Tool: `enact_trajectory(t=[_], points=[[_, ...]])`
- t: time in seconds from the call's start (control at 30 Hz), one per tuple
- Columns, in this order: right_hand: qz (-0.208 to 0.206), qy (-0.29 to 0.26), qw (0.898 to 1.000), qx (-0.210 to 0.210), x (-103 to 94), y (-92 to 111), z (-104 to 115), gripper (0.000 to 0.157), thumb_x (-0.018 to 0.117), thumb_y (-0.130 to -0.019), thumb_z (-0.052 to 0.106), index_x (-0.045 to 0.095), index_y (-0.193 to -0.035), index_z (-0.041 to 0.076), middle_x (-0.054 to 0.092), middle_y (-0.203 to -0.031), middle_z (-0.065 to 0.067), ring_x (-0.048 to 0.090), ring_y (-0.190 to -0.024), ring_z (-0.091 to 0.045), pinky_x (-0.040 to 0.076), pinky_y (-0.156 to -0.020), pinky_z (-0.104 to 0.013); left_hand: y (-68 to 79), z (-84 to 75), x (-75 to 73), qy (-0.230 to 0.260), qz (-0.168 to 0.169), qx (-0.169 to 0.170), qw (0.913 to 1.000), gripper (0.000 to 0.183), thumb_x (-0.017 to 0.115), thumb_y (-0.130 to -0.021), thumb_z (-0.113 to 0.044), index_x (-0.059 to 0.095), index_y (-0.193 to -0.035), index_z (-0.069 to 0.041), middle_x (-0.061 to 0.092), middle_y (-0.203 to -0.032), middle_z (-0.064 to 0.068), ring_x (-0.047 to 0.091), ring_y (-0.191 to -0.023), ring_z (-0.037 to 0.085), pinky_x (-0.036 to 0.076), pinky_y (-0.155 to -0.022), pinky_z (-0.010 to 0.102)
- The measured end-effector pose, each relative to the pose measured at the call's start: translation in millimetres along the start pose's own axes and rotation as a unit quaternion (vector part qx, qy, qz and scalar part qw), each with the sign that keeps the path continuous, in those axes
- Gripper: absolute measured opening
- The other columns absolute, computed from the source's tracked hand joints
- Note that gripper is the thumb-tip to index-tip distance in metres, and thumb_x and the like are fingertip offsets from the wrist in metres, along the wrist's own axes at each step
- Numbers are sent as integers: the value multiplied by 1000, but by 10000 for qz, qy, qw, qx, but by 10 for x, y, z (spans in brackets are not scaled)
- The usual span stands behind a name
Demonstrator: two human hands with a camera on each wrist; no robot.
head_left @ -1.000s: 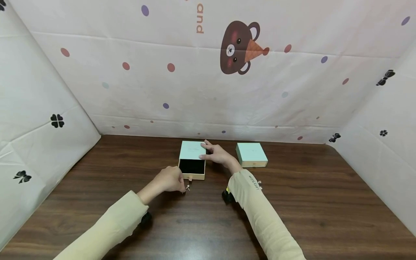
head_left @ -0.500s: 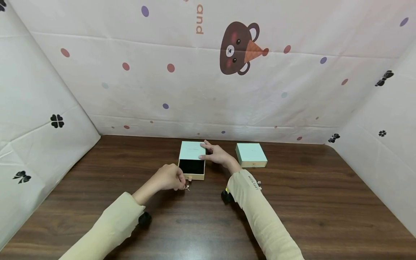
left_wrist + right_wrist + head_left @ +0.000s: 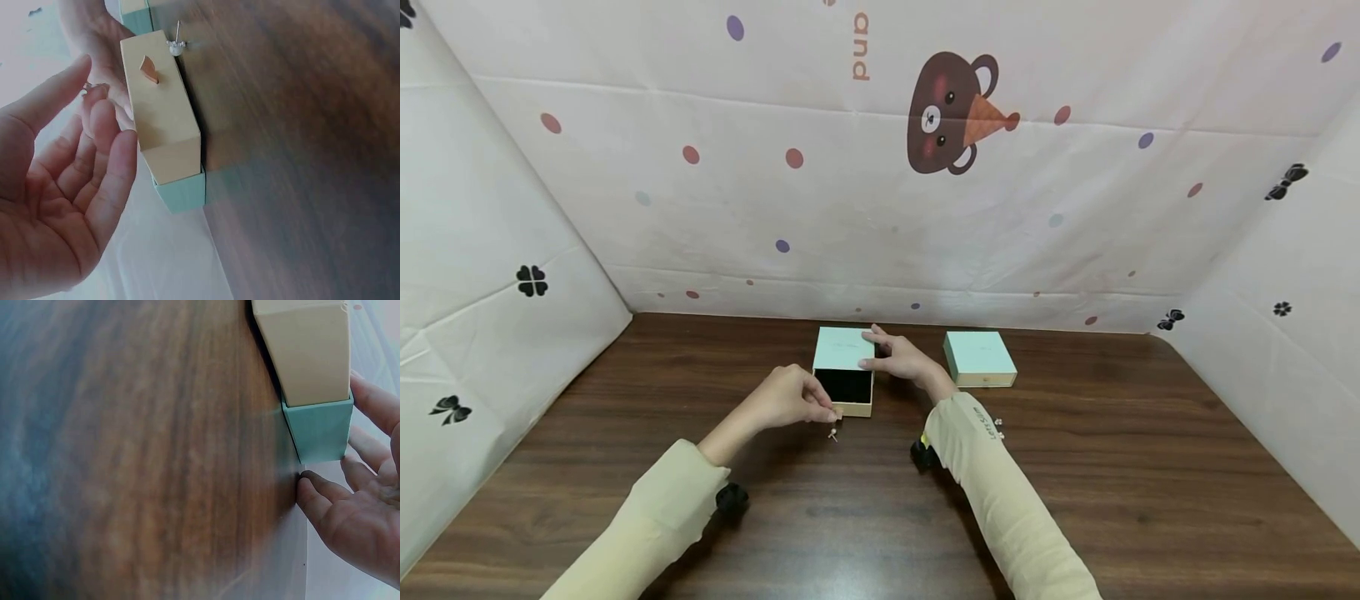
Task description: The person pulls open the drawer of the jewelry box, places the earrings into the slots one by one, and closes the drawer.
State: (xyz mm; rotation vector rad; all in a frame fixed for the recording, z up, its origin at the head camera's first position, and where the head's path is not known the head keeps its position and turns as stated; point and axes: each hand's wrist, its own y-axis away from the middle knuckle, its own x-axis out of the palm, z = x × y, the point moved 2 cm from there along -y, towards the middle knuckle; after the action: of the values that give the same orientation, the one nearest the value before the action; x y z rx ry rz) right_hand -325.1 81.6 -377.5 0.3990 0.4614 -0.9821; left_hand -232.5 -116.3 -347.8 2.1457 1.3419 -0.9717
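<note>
My left hand [image 3: 793,397] pinches a tiny stud earring [image 3: 95,87] between thumb and forefinger, close to the front of a drawer box. The box has a mint sleeve [image 3: 842,342] and a pulled-out cream drawer [image 3: 856,410] with a black lining [image 3: 842,385]. On the drawer front is a small ribbon tab [image 3: 148,69]. A second stud earring [image 3: 177,46], with a pearl-like bead, lies on the table before the drawer. Fingers of my right hand [image 3: 904,357] are spread, resting on the sleeve's right side.
A second mint box [image 3: 981,353], closed, stands to the right. Two more small earrings [image 3: 999,422] lie on the brown wooden table [image 3: 1112,467] beside the right sleeve. A white printed cloth [image 3: 820,208] rises behind the table.
My left hand has risen from the tabletop beside the lying earring and shifted toward the drawer's front edge, the pinched earring with it. My right hand stays on the box.
</note>
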Motion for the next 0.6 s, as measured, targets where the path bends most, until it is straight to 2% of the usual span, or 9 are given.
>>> enact_trajectory(t=[0.2,0.37,0.43,0.6], points=[[57,13,10000,-25,-5,11,-7,61,60,-89,22,33,-143,16,7,-153,-3,19,-136,-30,25,-107,-44,-56,39,-29,124,-166,90,9997,12,73,-77,-20,74,-84,-10,69,-73,-3,57,-62,7,47,-56,26],[55,28,10000,-36,-4,4,-12,61,61,-89,23,33,-143,15,7,-153,-3,20,-136,-30,25,-106,-44,-99,57,-58,155,-296,-85,9994,11,73,-77,-21,75,-83,-12,70,-80,-1,58,-68,8,47,-58,27],[52,13,10000,-41,-4,-1,-17,61,61,-89,23,33,-143,15,7,-153,-3,20,-136,-30,25,-106,-44,-116,60,-69,209,-306,-170,9992,12,74,-76,-22,75,-83,-12,70,-80,-1,59,-71,9,48,-61,27],[35,-55,10000,-38,0,-10,-20,61,61,-88,24,33,-142,15,7,-153,-3,21,-136,-31,26,-106,-45,-170,69,-91,248,-215,-102,9994,17,76,-74,-21,74,-85,-8,70,-79,-1,62,-71,9,50,-64,28]])
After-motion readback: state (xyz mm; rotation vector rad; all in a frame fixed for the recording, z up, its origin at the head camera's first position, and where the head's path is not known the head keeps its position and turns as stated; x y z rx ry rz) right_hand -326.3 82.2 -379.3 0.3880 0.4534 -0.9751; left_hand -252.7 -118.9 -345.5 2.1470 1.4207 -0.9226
